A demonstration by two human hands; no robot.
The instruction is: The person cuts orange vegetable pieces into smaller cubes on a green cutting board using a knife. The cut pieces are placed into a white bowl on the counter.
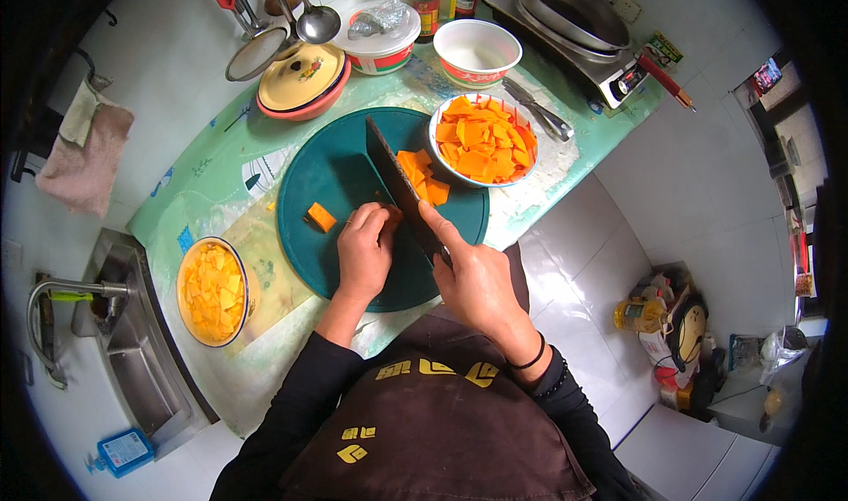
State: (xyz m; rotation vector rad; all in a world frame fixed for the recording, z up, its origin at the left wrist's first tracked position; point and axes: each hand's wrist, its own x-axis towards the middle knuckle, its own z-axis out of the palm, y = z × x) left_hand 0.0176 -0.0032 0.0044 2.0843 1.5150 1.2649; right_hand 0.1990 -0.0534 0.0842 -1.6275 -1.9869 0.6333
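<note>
My right hand (pixel 474 276) grips a cleaver (pixel 397 176) near its handle, with the index finger laid along the blade. The blade stands on edge on a round green cutting board (pixel 331 150). Close against the blade's left side, my left hand (pixel 364 246) has its fingers curled down; what lies under the fingertips is hidden. Sliced orange pieces, apparently pumpkin (pixel 422 176), lie right of the blade. One thick orange chunk (pixel 322 217) sits alone on the board's left part. A white bowl (pixel 434 144) full of orange slices (pixel 482 140) stands at the board's upper right edge.
A bowl (pixel 247 302) of yellow pieces stands left, near the sink (pixel 142 375). Behind the board are a lidded dish (pixel 301 80), a lidded tub (pixel 381 57), a white bowl (pixel 477 50) and a peeler or knife (pixel 540 110). A pan (pixel 573 10) rests on the cooker (pixel 619 83).
</note>
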